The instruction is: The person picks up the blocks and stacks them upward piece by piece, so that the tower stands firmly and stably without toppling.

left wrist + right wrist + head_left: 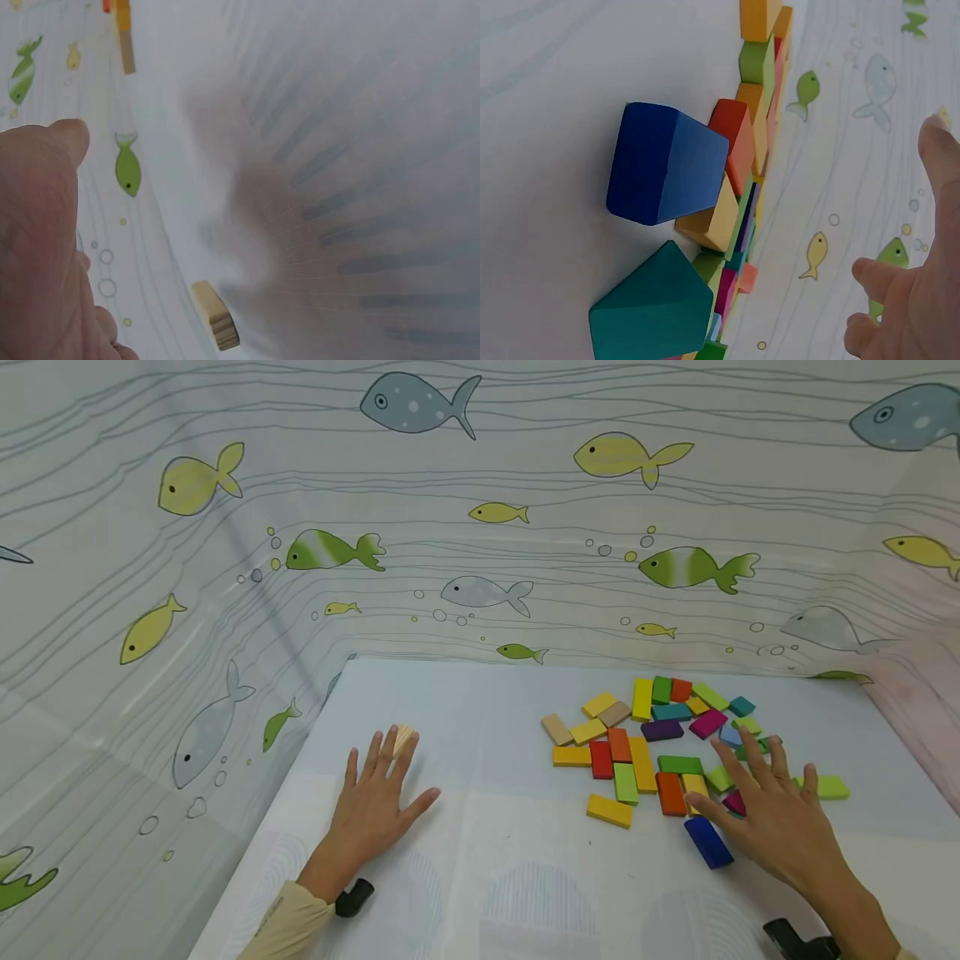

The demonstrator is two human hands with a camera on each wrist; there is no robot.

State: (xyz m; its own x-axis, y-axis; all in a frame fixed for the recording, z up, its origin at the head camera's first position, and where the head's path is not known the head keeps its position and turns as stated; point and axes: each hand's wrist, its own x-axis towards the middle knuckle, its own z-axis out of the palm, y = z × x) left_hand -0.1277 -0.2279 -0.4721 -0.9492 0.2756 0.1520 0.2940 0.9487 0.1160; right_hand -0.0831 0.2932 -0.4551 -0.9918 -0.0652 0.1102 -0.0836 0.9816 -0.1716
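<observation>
My left hand [375, 810] is held over the left side of the white table with its fingers spread, holding nothing. Just beyond its fingertips is a pale wooden piece [402, 739], partly hidden by the fingers; the left wrist view shows ridges along one end of this wooden piece [215, 315]. On the other side, my right hand [780, 827], also with spread fingers and nothing in its grasp, hovers over the right part of many loose coloured wooden blocks [642, 764]. A dark blue block [708, 842] lies near its thumb. A teal block [656, 304] shows large in the right wrist view, mostly hidden from the head view.
Yellow, red, green, purple and tan blocks lie flat and close together at the right of the table [480, 860]. A light green block [832, 787] lies to the right of the right hand. Fish-printed sheeting [420, 510] surrounds the table's back and left sides.
</observation>
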